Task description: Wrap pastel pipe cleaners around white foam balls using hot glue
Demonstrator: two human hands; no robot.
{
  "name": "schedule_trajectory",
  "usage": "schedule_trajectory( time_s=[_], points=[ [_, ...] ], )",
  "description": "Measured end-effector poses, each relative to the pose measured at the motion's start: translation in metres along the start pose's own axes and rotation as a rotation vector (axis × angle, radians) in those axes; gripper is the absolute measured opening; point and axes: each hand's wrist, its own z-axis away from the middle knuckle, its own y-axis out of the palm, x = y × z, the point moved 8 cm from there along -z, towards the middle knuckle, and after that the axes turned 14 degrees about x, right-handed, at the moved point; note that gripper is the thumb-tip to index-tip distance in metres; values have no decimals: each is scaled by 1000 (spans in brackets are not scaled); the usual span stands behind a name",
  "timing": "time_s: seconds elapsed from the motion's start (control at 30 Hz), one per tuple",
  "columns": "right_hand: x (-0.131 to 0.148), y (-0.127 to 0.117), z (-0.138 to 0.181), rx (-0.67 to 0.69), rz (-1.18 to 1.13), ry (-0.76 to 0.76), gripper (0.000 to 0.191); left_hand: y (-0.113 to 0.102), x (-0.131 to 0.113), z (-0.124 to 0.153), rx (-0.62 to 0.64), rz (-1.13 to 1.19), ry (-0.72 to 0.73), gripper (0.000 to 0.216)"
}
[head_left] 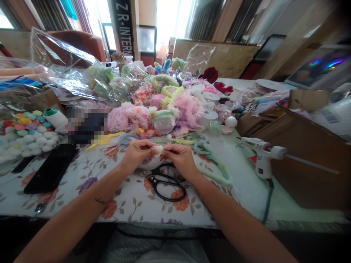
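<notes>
Between my two hands is a small pale green-white fluffy piece (158, 149), pinched by the fingertips above the flowered cloth. My left hand (138, 153) is closed on its left side, and my right hand (179, 157) is closed on its right side. The fingers partly cover the piece, so its exact kind is hard to make out. Just below the hands lie black-handled scissors (170, 199), with their blades pointing left and partly hidden. Soft green and blue fuzzy strips (214, 157) lie to the right of my right hand.
Pink trims and fluffy decorations (128, 118) are heaped behind the hands. A white glue gun (263, 155) stands at right, beside a cardboard box (307, 160). At left are a black phone (51, 170) and a pile of white and coloured pompoms (30, 138).
</notes>
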Motion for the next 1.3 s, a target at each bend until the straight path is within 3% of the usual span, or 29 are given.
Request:
schedule_trajectory(
  time_s=[0.23, 0.43, 0.5, 0.7, 0.93, 1.03, 1.3],
  points=[
    [-11, -13, -3, -100, -157, 60, 19, -17, -16, -2, -121, -4, 95, 43],
    [-10, -5, -3, -21, -118, 46, 24, 0, -15, -4, 12, -159, 149, 34],
    [-8, -2, -3, 16, -72, 38, 25, 0, -16, -3, 14, -169, 155, 28],
    [-8, 0, -2, 52, 26, 32, 13, 1, -5, -2, 43, 30, -11, 26],
    [-1, -4, -1, 7, 147, -50, 12, 4, -1, -4, 46, 89, -20, 37],
    [4, -5, 0, -22, 253, -95, 13, 5, -3, -6, 53, 74, -18, 44],
    [24, 6, 9, -25, 606, -273, 20, 1, -1, -2, -9, 72, -63, 39]
  ],
)
